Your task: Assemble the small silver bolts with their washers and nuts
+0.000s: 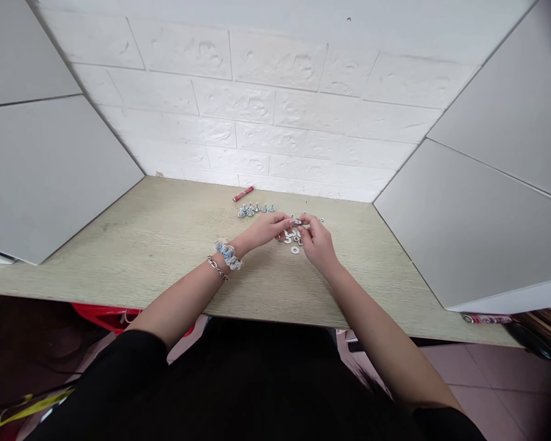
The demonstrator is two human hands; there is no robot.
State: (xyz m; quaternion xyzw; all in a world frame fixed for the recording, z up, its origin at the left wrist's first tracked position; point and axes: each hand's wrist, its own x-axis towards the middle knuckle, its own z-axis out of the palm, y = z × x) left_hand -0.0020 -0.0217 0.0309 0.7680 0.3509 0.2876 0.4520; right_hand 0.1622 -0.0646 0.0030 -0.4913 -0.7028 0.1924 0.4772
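My left hand (273, 228) and my right hand (318, 244) meet over a small pile of metal hardware. Pinched between their fingertips is a small metal fastener piece (298, 222), flat-looking and too small to make out fully. Both hands are closed on it. Below the fingers lie several flat washers (294, 250), partly hidden by the hands. Left of the pile, several bolts (250, 209) stand on their heads with shanks pointing up. A small nut (322, 219) rests just beyond my right hand.
A red pen-like tube (243, 193) lies on the wooden tabletop (165, 233) near the white brick-patterned wall (252, 110). Grey panels (477, 226) flank both sides. Under the front edge at left is a red plastic stool (105, 315).
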